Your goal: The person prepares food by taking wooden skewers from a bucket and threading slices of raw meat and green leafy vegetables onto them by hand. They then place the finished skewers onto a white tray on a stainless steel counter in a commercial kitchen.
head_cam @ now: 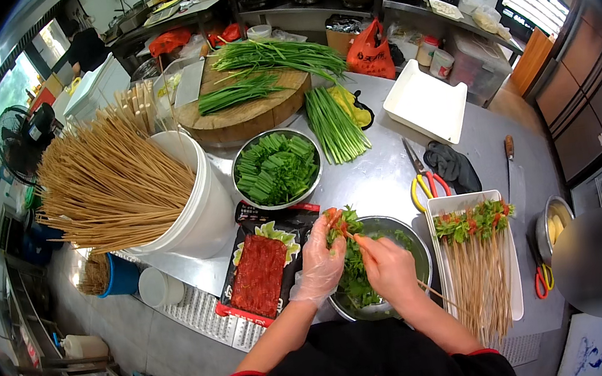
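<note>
My left hand (322, 259), in a clear plastic glove, grips a piece of red meat with leafy green herbs (356, 272) above a steel bowl (426, 262). Bare, my right hand (388, 268) holds a thin wooden skewer (434, 289) whose tip is at the meat and leaves. Left of the bowl, a slab of red sliced meat (258, 273) lies on a black and red printed package (232, 271). To the right, a white tray (515, 297) holds many skewers (483, 272) with herbs and red meat at their top ends.
A white bucket (206, 200) of bare skewers stands left. Cut greens fill a steel bowl (317, 151). Behind are a round chopping block (252, 117), a cleaver (189, 83) and long chives (335, 126). Scissors (424, 177), a black glove (452, 165) and a knife (513, 171) lie right.
</note>
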`<state>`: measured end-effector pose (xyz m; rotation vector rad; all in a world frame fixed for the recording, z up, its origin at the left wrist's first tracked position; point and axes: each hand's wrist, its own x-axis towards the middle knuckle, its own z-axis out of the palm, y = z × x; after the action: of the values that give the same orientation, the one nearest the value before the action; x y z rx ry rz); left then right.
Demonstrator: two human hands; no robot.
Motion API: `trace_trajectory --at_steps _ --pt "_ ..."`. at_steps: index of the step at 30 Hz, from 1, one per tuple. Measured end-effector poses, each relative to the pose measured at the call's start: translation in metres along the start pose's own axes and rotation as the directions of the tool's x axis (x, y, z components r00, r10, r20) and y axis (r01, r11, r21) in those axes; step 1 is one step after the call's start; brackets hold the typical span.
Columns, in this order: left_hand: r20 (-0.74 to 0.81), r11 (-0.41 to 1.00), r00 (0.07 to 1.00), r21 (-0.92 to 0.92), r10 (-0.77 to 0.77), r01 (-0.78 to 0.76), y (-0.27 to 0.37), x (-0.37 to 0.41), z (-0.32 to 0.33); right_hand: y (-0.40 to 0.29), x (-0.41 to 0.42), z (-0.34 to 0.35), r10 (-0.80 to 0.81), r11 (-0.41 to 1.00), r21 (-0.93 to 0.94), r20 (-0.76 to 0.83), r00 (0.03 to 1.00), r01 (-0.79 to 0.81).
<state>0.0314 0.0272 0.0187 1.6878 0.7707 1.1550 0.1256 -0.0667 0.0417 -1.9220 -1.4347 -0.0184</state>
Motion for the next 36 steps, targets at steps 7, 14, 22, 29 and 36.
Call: trace_trajectory --at_steps 7,14,22,29,36 --pt "0.145 0.986 0.977 -0.037 -0.157 0.164 0.008 -0.008 0.003 0.005 -0.007 -0.006 -0.018 0.997 0.071 -0.071 0.997 0.023" --pt "0.026 0.996 0.997 0.044 -0.076 0.075 0.009 -0.010 0.016 -0.005 -0.006 -0.010 -0.116 0.991 -0.082 -0.155 0.981 0.105" --pt "-0.002 0.994 1.000 0.109 0.006 -0.006 0.009 -0.003 0.019 -0.006 -0.002 -0.003 0.035 0.993 0.119 -0.171 0.985 -0.014" --pt "0.077 0.974 0.993 0.203 0.086 -0.100 0.010 -0.003 0.027 0.000 0.008 -0.004 0.144 0.929 0.361 -0.155 0.977 -0.080" --pt "0.209 0.849 0.930 -0.385 -0.303 0.363 0.008 0.003 0.031 0.013 0.006 -0.006 0.168 0.950 0.295 -0.215 0.962 -0.099"
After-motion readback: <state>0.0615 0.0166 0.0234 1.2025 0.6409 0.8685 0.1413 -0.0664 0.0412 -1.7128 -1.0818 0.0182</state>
